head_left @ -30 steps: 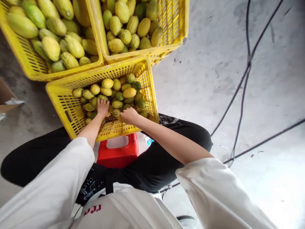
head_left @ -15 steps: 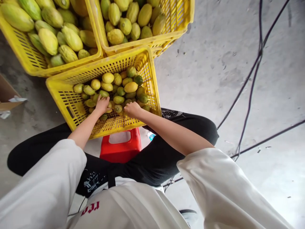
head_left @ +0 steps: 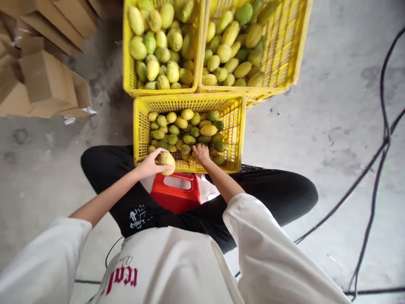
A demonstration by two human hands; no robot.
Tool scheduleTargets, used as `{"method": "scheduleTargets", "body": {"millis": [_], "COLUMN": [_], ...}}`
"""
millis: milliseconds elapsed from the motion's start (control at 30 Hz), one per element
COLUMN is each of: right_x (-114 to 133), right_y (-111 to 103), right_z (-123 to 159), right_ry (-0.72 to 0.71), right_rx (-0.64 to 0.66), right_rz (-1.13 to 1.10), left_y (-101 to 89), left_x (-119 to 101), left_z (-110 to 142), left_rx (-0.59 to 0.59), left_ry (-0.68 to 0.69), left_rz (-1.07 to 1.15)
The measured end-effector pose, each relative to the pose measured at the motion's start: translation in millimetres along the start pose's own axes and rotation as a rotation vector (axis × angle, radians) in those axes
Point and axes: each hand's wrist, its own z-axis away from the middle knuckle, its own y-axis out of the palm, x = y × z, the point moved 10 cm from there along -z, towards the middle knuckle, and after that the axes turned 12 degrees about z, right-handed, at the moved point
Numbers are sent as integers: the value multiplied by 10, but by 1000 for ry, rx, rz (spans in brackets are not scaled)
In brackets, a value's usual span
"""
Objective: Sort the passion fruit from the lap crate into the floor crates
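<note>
My left hand (head_left: 151, 165) is closed round a pale yellow oval fruit (head_left: 167, 162), held over the near left rim of the front yellow crate (head_left: 238, 126). Inside that crate, my right hand (head_left: 201, 153) rests low among the fruit, right of centre. Its fingers are curled down, and whatever lies under them is hidden. Many smooth, oval, yellow-to-green fruits (head_left: 189, 139) spread over the crate's slotted bottom; a few are dark green, at the right.
Two yellow crates, one at the left (head_left: 126, 63) and one at the right (head_left: 292, 42), hold larger fruit behind the front crate. A red plastic stool (head_left: 177, 196) stands between my legs. Cardboard boxes (head_left: 47, 80) lie far left; black cables (head_left: 376, 190) cross the floor at right.
My left hand has come up out of the fruit with one in its grasp, toward the crate's near rim. My right hand stays low in the crate. The view has shifted, showing more boxes at left.
</note>
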Motion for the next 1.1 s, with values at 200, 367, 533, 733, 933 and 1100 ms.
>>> {"method": "scheduleTargets", "body": {"millis": [200,367,533,733,933,1100], "right_x": [18,-47,355,587,676,732], "right_y": [-371,-684,-494,-114,-262,-287], "right_z": [208,788,1563,1910,1920,1871], "right_ry": [-3,15,-220,-237,-248,-179], "right_rx": [-108,-262,-185,-288,-381,-307], "right_rz": [-82,-1094,-1901,-2045,-1997,-1863], "left_y": [-12,73,221,424,519,482], "left_x": [374,658,572,647,527,493], "left_z": [736,773,632,636,720,762], "left_rx": [-187,-233,-90,8,66,46], "left_ry": [-79,-57,33,11,111,94], "left_rz": [763,1014,1001,975,952,960]}}
